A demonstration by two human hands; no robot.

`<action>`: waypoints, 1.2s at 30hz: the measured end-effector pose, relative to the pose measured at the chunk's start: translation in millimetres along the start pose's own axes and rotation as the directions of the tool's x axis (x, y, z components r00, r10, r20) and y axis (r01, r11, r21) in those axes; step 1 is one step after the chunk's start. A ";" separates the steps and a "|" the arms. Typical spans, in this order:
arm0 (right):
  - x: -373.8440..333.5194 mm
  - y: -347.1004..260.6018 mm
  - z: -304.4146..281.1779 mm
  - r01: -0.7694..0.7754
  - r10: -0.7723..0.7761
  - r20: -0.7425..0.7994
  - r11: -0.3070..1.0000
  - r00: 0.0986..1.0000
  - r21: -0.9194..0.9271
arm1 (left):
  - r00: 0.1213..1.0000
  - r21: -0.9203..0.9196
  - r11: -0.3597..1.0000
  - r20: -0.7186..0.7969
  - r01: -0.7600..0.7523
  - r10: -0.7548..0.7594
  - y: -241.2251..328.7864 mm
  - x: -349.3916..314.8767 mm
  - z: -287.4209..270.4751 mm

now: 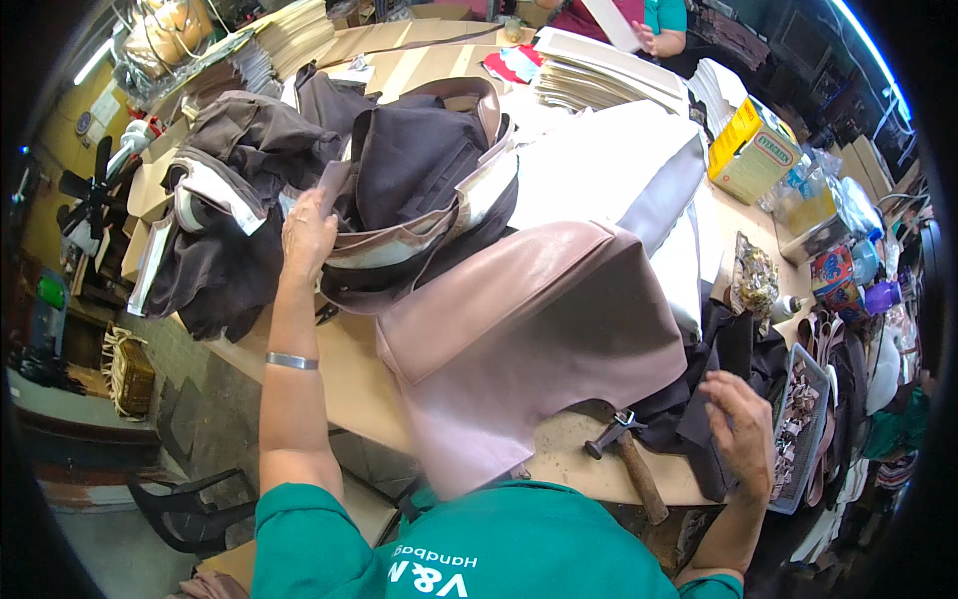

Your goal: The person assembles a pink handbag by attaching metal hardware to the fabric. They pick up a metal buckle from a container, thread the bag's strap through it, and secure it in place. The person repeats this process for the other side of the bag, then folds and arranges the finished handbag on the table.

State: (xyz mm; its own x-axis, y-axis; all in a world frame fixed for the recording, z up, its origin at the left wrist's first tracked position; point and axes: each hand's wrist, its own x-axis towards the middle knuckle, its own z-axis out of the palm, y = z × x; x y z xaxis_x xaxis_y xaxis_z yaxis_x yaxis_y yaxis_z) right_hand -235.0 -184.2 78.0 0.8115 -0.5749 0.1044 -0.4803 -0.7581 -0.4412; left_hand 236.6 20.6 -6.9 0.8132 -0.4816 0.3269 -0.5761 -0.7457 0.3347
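Observation:
My left hand reaches to the far left and pinches a narrow brown flap at the edge of an unfinished bag. This dark-lined bag piece, with pale edging, lies folded on the table. In front of me a dusty-pink leather bag panel stands half draped, its near end hanging toward my body. My right hand is raised at the right, fingers loosely bent and apart, holding nothing. Close to it are dark fabric pieces and a hammer with a wooden handle.
A grey basket of small leather bits stands at the right edge. White sheets and a yellow box are farther back. More dark bag pieces pile up at left. Across the table, another person's hand holds a pale strip.

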 end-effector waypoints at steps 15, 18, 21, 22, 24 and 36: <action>288.3 -192.6 156.3 0.070 -0.055 -0.051 0.927 0.997 0.369 | 0.833 -0.196 0.822 -0.289 -0.534 0.473 34.3 -76.0 -13.8; 307.2 -182.3 191.8 0.013 -0.038 0.062 0.936 0.997 0.352 | 0.797 -0.273 0.749 -0.182 -0.604 0.576 37.2 -89.2 -10.9; 313.1 -182.0 206.6 -0.093 0.051 0.088 0.797 0.995 0.597 | 0.780 -0.306 0.730 -0.075 -0.611 0.621 29.4 -90.3 -14.8; 312.0 -185.0 209.0 -0.010 -0.005 0.025 0.826 1.000 0.563 | 0.793 -0.372 0.725 -0.052 -0.580 0.608 27.6 -88.9 -14.7; 306.4 -193.0 207.9 0.082 -0.036 -0.099 0.856 0.994 0.511 | 0.899 -0.712 0.651 0.064 -0.264 0.434 30.8 -83.3 -19.9; 287.5 -178.7 0.4 0.759 0.001 -0.823 0.386 0.568 0.524 | 0.952 -0.640 0.763 0.171 -0.089 0.255 20.1 -62.0 -9.2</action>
State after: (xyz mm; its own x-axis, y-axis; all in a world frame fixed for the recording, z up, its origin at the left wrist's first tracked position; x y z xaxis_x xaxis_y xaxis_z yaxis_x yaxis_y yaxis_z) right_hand 84.2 -213.9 186.5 0.1863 -0.5803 0.7928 0.6049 -0.5681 -0.5580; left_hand 173.8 39.7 -12.4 0.6412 -0.7272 0.2453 -0.5651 -0.2312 0.7920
